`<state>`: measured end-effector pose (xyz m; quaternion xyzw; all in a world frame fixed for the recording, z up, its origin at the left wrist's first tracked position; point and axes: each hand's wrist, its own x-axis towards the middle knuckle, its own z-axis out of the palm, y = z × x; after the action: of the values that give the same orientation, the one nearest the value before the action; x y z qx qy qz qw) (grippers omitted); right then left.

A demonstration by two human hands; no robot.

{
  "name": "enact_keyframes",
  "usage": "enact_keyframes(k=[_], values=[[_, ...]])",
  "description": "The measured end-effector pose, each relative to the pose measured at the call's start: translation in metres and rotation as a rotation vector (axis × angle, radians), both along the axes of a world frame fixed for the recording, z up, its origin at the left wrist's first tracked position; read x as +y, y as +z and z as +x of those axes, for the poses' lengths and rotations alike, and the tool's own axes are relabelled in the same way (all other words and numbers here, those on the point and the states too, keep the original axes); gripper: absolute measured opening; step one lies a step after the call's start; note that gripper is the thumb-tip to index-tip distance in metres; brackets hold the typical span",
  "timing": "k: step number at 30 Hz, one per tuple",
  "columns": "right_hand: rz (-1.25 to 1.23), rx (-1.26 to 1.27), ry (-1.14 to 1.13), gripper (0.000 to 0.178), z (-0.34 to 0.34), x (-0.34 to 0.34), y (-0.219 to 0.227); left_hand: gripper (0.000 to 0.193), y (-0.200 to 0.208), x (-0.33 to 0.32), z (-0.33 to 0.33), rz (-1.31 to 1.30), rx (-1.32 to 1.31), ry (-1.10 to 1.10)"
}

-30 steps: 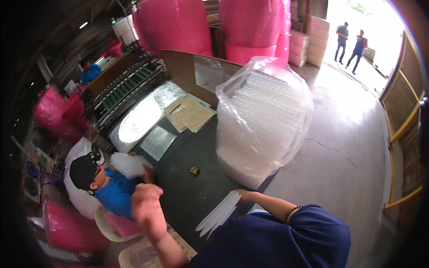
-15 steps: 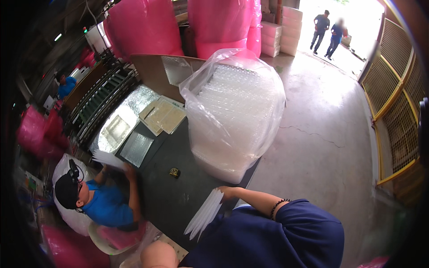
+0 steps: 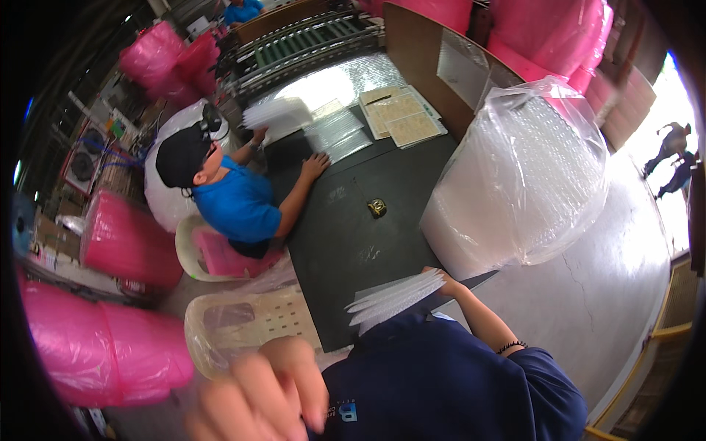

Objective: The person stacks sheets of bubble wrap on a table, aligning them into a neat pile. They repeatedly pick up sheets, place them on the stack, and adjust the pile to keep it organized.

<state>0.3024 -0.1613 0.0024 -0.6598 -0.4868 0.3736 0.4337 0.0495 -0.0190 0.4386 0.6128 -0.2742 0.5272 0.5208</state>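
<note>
A bag [image 3: 522,184] crowds the right edge of the table [image 3: 331,242]; by the front edge the right hand's [image 3: 445,283] fingers grasp sheets [image 3: 396,298]; the left hand [image 3: 261,386] curls, hold unclear.

Indus. pkg workshop: roller conveyor [image 3: 305,45], lg pink plastic-wrapped rolls [image 3: 129,239], bagged bubble-wrap stack [image 3: 507,191], dk worktable [image 3: 338,242].

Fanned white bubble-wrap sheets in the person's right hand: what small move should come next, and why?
Perhaps steady the white, flat bubble-wrap sheets with the bare left hand: nothing shows in it, while their left ends splay apart and only the right hand grips them.
</note>
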Motion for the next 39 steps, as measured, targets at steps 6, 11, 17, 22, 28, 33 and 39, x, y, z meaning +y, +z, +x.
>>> enact_keyframes(k=[6,11,17,22,28,33,39], values=[[-0.052,0.004,-0.009,0.016,0.003,-0.006,-0.019,0.02,-0.166,0.069,0.016,0.016,0.868,0.661],[0.071,0.261,-0.033,0.019,0.0,-0.009,-0.045,0.074,-0.346,0.058,-0.053,-0.001,1.446,0.526],[-0.112,0.097,-0.012,0.02,0.006,-0.003,-0.015,0.082,-0.396,0.011,-0.028,-0.206,1.254,0.428],[-0.01,-0.254,0.056,0.02,0.004,0.003,0.014,0.036,-0.435,0.015,-0.029,-0.135,1.264,0.587],[-0.091,0.053,0.002,0.02,0.002,-0.005,-0.009,0.028,-0.426,0.018,-0.031,-0.141,1.361,0.527],[-0.067,0.145,-0.047,0.016,0.001,-0.008,-0.035,0.029,-0.423,0.017,-0.031,-0.143,1.435,0.56],[-0.088,0.181,-0.068,0.014,0.001,-0.007,-0.039,0.028,-0.425,0.021,-0.029,-0.164,1.472,0.502]])
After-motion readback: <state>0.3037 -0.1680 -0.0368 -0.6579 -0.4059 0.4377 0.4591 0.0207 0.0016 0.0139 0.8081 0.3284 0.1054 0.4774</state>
